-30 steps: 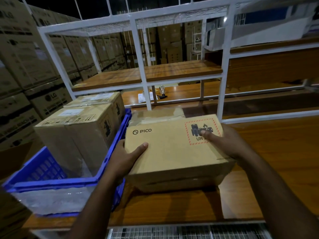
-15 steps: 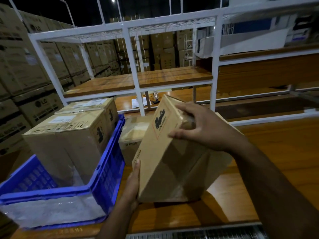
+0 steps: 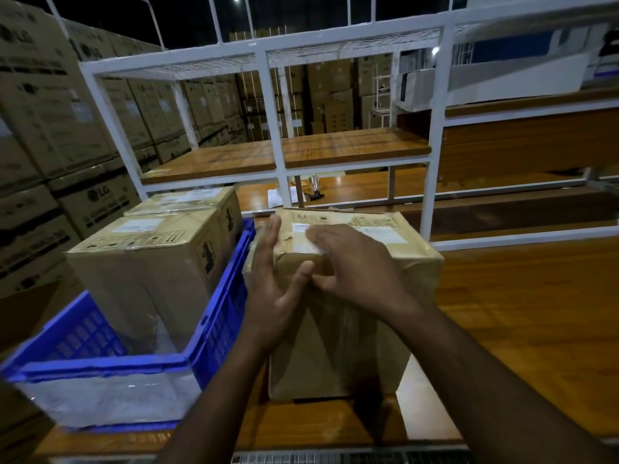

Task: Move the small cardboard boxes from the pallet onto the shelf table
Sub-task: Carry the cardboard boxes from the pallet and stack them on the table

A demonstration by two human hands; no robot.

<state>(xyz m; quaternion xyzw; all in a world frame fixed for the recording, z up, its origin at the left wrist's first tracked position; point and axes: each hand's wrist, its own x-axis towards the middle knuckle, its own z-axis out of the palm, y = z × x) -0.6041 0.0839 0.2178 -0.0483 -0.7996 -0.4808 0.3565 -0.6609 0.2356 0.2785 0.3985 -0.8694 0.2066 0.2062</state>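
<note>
A small cardboard box [image 3: 335, 346] stands upright on the wooden shelf table [image 3: 519, 313], its taped top with white labels facing up. My right hand [image 3: 351, 266] lies over the box's near top edge, fingers spread on the top and thumb down on the front face. My left hand [image 3: 271, 289] is flat and open against the box's left side, fingers pointing up. Two more cardboard boxes [image 3: 144, 262] stand in a blue plastic crate [image 3: 221, 316] just left of it.
A white metal shelf frame [image 3: 435, 128] rises behind the box, with a wooden upper shelf [image 3: 301, 152]. Papers and a small dark object [image 3: 284, 195] lie on the far table surface. Large stacked cartons [image 3: 50, 128] wall in the left side.
The box was lying flat, then got tipped up, and now stands upright on the table. My left hand has come off its lower edge and opened beside it.
</note>
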